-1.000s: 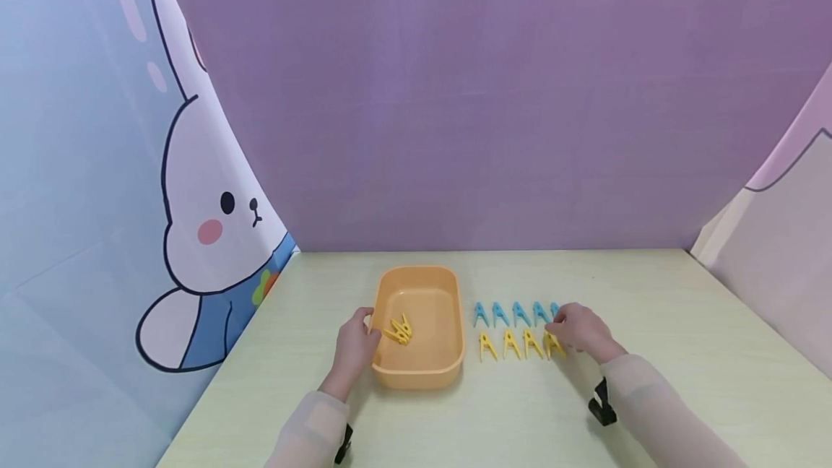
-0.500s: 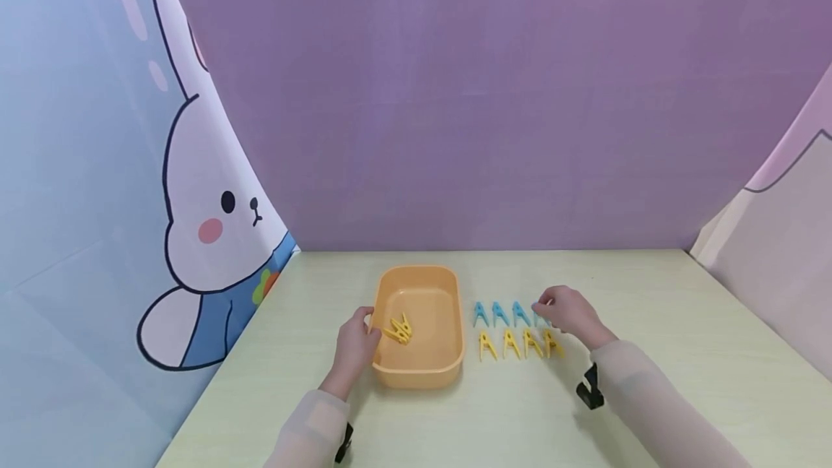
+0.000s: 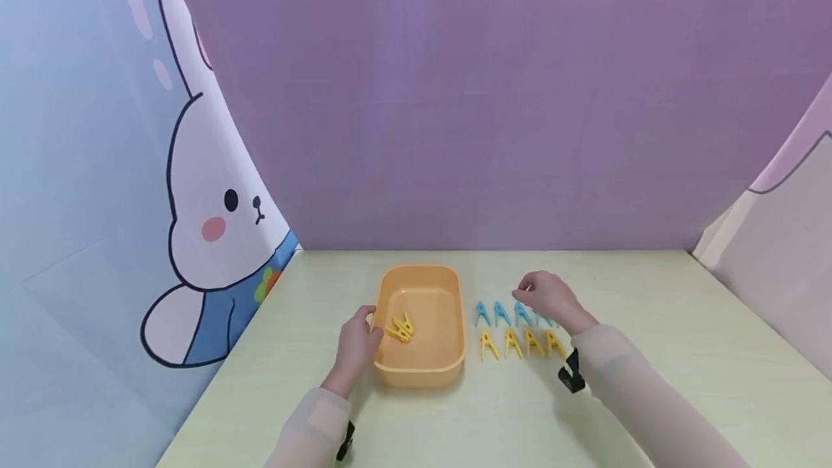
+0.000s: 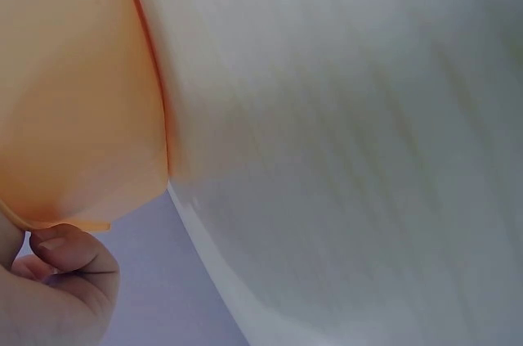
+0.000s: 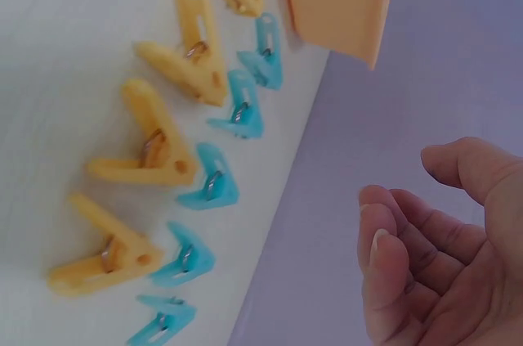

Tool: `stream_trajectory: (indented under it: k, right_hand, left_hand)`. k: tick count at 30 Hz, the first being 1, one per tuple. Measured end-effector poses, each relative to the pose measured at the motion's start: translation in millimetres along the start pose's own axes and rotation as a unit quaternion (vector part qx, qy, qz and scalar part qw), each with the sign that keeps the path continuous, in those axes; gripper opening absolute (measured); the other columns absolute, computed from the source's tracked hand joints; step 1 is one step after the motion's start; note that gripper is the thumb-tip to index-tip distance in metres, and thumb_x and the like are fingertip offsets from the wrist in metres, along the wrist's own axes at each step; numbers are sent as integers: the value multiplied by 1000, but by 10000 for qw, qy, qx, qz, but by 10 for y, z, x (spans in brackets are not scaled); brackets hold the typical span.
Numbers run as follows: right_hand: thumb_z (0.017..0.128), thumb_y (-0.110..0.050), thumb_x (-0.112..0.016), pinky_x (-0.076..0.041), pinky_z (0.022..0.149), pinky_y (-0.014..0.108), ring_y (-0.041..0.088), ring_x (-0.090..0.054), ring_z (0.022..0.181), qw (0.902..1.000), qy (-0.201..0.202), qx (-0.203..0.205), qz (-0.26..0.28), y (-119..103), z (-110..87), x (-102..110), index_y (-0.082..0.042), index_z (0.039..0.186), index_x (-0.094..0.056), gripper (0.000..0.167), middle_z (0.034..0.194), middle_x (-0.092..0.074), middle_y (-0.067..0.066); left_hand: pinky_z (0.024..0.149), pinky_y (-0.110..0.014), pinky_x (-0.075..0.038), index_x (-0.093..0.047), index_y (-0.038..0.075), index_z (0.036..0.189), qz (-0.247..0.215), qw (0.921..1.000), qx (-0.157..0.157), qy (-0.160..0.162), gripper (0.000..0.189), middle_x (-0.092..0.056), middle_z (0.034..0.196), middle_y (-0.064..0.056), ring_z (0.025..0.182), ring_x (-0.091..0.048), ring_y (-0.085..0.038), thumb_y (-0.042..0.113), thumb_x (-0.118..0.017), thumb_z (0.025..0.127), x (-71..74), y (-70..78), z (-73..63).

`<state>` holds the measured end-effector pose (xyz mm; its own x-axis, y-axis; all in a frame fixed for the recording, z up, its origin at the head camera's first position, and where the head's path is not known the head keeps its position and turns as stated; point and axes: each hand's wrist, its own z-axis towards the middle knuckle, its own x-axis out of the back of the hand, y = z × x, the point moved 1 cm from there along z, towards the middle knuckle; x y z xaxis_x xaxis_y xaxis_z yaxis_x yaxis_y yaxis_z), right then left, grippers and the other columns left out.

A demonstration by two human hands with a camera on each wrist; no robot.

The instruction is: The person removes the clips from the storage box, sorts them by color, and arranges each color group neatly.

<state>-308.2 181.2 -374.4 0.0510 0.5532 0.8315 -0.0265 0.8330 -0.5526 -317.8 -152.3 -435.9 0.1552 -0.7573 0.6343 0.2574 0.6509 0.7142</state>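
My left hand [image 3: 357, 341] pinches the left rim of an orange plastic basin [image 3: 430, 378]. In the left wrist view, its thumb and curled fingers [image 4: 78, 252] meet at the basin's lip. A small bunch of yellow clothespins [image 3: 401, 328] lies inside the basin. Over the far row of blue clothespins [image 3: 500, 313] hovers my right hand [image 3: 551, 302], hiding part of that row in the head view. The right wrist view shows it holding nothing, thumb apart from loosely bent fingers [image 5: 384, 268]. Yellow clothespins [image 5: 151, 146] form the nearer row on the table.
The pale wooden table [image 3: 468, 425] ends at a purple cloth backdrop [image 3: 494, 107]. A rabbit-print cloth [image 3: 214, 237] hangs on the left, another pale printed cloth [image 3: 780, 237] on the right. The basin stands left of both clothespin rows.
My right hand has moved left and away from me, from beside the right ends of the rows to above the blue row. The left hand stays on the basin.
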Motion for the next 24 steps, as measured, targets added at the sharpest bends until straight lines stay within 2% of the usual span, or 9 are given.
stream_trajectory:
  k: [6,12,24]
  right_hand:
    - [86,-21,-59,-44,55,31,16,-52,62,9998,45,167,10,-110,59,-3,-2,92,-65,20,76,-59,4]
    - [86,-22,-59,-46,57,31,17,-53,64,9996,96,258,-41,-253,125,5,-3,92,-65,20,79,-60,5]
    - [85,-22,-61,-48,58,31,17,-56,65,9984,205,520,87,-637,213,4,-3,92,-65,21,81,-61,5]
  left_hand:
    - [43,-25,-34,-52,-6,119,4,10000,40,13,41,-41,60,-1,47,-36,-11,-3,-54,78,-4,-10,8]
    - [43,-25,-33,-52,-6,119,-33,10000,57,17,41,-40,60,-1,48,-36,-11,-3,-54,78,-4,-6,9]
    - [43,-26,-34,-53,-5,118,9,10000,31,65,41,-40,58,-1,47,-36,-11,-2,-55,77,-5,-30,12]
